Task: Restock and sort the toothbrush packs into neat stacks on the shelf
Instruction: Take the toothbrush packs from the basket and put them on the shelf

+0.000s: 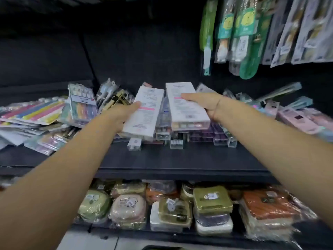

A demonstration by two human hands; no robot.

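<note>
My left hand [126, 112] grips a long white flat toothbrush pack [144, 112]. My thumb is on top and my fingers are tucked under it where I cannot see them. This pack is tipped, with its low end near the front of the black shelf [162, 159]. My right hand [203, 103] holds a second long white pack [185, 107] by its side edge, thumb across the top. It sits on a pile of small clear plastic boxes [198, 134] in the middle of the shelf.

That pile looks bumpy and not lined up. If I push down or let go too fast, the white pack could slide off. One little clear box [134, 144] lies loose near the front, and I think a bump from my arm could knock it to the floor. The tipped pack could also slip from my left hand, because I only hold one side.

To the left is a messy heap of bright striped packs [36, 114], and a tall clear pack standing up [82, 103] is just beside my left hand, so it is in the way there. Pink packs [297, 118] lie to the right. Green and grey packs hanging up [243, 33] are above my right arm. Wrapped round boxes [180, 204] fill the shelf below.
</note>
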